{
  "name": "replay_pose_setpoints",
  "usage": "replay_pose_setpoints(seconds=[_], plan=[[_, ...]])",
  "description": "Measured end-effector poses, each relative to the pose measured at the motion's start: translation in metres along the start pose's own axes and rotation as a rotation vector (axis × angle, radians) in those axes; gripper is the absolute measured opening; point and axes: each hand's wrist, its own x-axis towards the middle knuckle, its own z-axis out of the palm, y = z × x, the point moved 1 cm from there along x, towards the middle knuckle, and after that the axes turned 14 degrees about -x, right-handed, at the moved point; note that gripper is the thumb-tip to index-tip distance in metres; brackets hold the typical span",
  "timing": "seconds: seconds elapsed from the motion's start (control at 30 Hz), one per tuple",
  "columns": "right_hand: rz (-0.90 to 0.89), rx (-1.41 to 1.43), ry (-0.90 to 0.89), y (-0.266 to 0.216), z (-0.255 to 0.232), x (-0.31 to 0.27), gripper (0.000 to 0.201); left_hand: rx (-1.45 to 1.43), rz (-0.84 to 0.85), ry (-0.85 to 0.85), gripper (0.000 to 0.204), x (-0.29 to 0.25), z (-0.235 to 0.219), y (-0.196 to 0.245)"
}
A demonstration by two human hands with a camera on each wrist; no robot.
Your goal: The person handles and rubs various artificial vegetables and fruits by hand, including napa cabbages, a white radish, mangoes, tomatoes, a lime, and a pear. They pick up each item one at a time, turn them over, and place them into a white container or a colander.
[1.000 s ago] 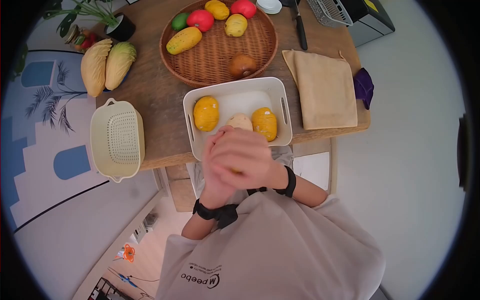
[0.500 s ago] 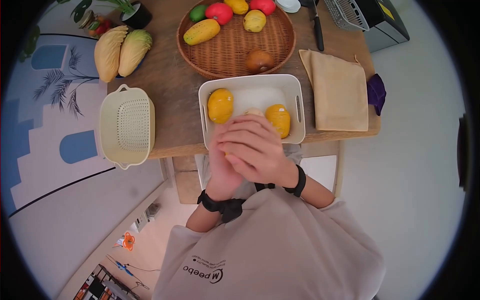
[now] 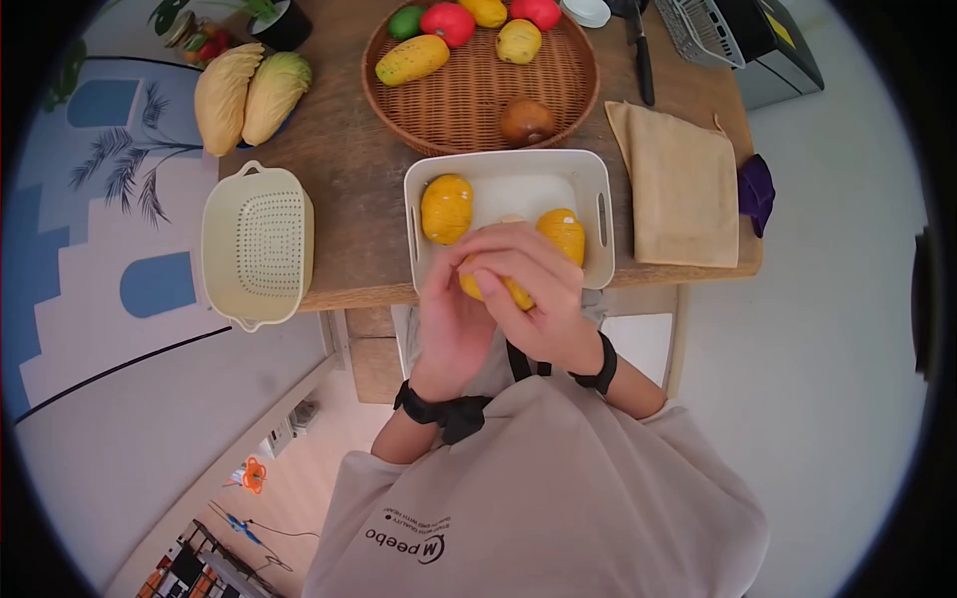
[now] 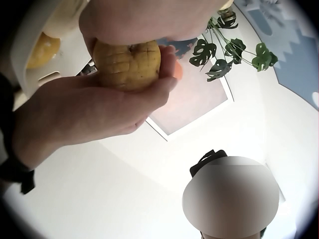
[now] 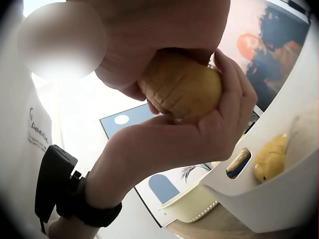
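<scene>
The left hand (image 3: pixel 454 317) and right hand (image 3: pixel 545 296) hold together one yellow fruit (image 4: pixel 127 68) (its skin shows cut lines), fingers curled around it, near the white tub (image 3: pixel 543 191).

Kitchen-like room: knife (image 3: pixel 645 72), colander (image 3: pixel 266 239)

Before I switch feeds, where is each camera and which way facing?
Head: on the person's head, facing forward and down over the white tub; left hand, right hand and shirt show.
Left wrist: mounted there, facing held yellow produce, plant behind; hands and head show.
Right wrist: mounted there, facing yellow produce and white tub; hands and shirt show.
Wrist views share produce and tub.
</scene>
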Motion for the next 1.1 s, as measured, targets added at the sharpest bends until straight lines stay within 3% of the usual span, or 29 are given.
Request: replay_pose_setpoints(seconds=[0.03,0.13,0.23,0.33,0.43,0.53,0.63,0.7,0.8,0.9,1.03,1.1], plan=[[0.089,-0.026,0.045,-0.003,0.0,0.001,0.016,-0.067,-0.04,0.11,0.037,-0.001,0.0,-0.002],[-0.23,-0.118,-0.037,-0.008,0.008,-0.008,0.019,0.248,0.107,-0.253,0.045,0.001,-0.015,-0.012],[-0.14,-0.024,0.052,0.006,0.001,0.001,0.022,-0.16,-0.003,0.073,0.039,-0.013,0.003,-0.016],[0.147,-0.033,0.14,0.007,-0.004,0.008,0.026,-0.086,-0.17,0.262,0.048,-0.004,0.02,-0.004],[-0.149,-0.085,-0.035,-0.002,0.001,0.004,0.029,-0.257,-0.119,0.23,0.043,-0.005,0.002,-0.018],[-0.146,-0.054,-0.014,0.005,-0.001,0.0,0.036,-0.046,0.008,0.123,0.041,-0.013,0.019,-0.005],[-0.014,0.048,0.021,0.007,-0.008,0.004,0.045,-0.023,-0.009,-0.008,0.045,-0.011,-0.003,0.0],[-0.092,0.061,-0.009,0.008,-0.005,0.002,0.048,0.038,0.085,-0.147,0.046,-0.013,-0.007,-0.002],[-0.128,0.071,-0.016,0.007,-0.003,0.0,0.049,0.0,0.126,-0.218,0.044,-0.014,-0.006,-0.004],[-0.117,0.09,-0.009,0.008,-0.002,0.001,0.043,0.016,0.086,-0.101,0.043,-0.013,0.005,-0.001],[-0.024,0.085,0.019,0.013,-0.006,0.002,0.028,-0.114,-0.128,0.274,0.043,-0.004,0.014,0.004],[-0.034,-0.024,0.038,0.013,-0.004,0.002,0.028,-0.154,-0.126,0.308,0.042,-0.002,0.005,0.001]])
